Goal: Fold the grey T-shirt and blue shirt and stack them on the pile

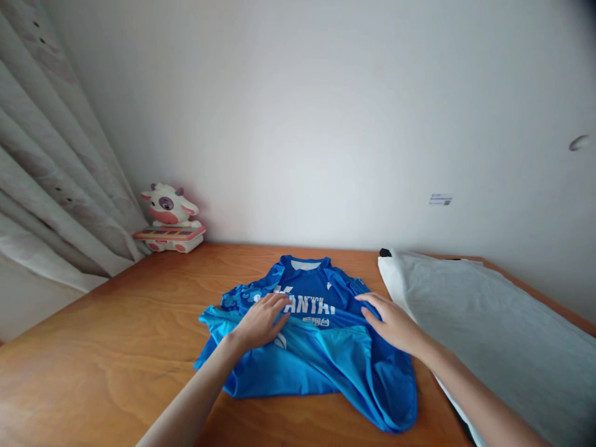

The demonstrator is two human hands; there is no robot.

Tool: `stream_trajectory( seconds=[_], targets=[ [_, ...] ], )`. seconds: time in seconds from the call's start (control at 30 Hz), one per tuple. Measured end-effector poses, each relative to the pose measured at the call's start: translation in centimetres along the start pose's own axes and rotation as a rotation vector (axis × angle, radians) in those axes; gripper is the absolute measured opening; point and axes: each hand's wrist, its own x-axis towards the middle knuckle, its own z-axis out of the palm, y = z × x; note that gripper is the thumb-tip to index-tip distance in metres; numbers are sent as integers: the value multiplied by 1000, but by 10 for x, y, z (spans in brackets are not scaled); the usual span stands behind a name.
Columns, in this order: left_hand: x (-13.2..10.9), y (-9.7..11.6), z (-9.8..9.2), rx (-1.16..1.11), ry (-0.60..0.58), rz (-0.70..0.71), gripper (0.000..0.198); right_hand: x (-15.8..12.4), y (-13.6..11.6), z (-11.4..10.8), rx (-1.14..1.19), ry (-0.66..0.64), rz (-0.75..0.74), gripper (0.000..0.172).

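Note:
A blue sports jersey (298, 288) lies face up with its collar toward the wall and white lettering across its chest. Its lower part is rumpled. Lighter blue cloth (302, 357) with a small white mark runs across the lower front; I cannot tell whether it is a separate garment. My left hand (264, 318) lies over the left side of the chest, palm down, fingers stretched out. On the opposite side, my right hand (391, 320) rests at the jersey's edge by the sleeve, open with thumb and fingers apart. Its fingertips touch or nearly touch the fabric.
The wooden table (116, 335) meets a white wall (316, 124). A cow-shaped toy keyboard (170, 217) stands at the back left, near a pale curtain (46, 161). Grey-white cloth (484, 316) with dark edges covers the right side.

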Motion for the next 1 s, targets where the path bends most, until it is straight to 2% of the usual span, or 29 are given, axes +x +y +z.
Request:
stream_trajectory(
  seconds=[0.07, 0.17, 0.23, 0.3, 0.4, 0.47, 0.5, 0.57, 0.63, 0.7, 0.73, 0.77, 0.87, 0.93, 1.0],
  targets=[
    [15, 1, 12, -60, -58, 21, 45, 18, -2, 22, -79, 3, -96, 44],
    [33, -17, 26, -54, -131, -121, 57, 37, 2, 43, -219, -93, -154, 47],
    [39, -37, 29, -9, -161, -268, 71, 44, 13, 50, -328, -142, -48, 50],
    [41, -57, 27, 44, -164, -398, 81, 49, 29, 51, -417, -133, 135, 56],
    [40, -76, 17, 149, -92, -539, 71, 52, 49, 45, -492, -69, 330, 63],
    [37, -77, 10, 212, -29, -572, 57, 49, 53, 39, -548, -14, 308, 57],
    [34, -74, 7, 224, -16, -547, 52, 45, 52, 36, -565, 10, 246, 53],
    [26, -62, 3, 198, -43, -398, 44, 35, 44, 32, -547, 16, 69, 46],
    [13, -47, 0, 130, -97, -205, 38, 21, 33, 29, -441, -39, -80, 43],
    [-3, -36, -3, 71, -141, -104, 40, 5, 25, 25, -319, -109, -126, 43],
    [-10, -32, -5, 59, -168, -117, 49, -3, 23, 23, -275, -151, -109, 46],
    [-17, -31, -9, 55, -211, -152, 65, -11, 22, 20, -246, -201, -71, 56],
    [-34, -33, -21, 55, -378, -268, 116, -31, 21, 11, -218, -389, 62, 109],
    [-43, -38, -29, 44, -446, -290, 128, -41, 19, 5, -225, -488, 103, 130],
    [-52, -44, -35, 41, -442, -301, 127, -46, 12, 0, -256, -538, 135, 137]
  ],
)
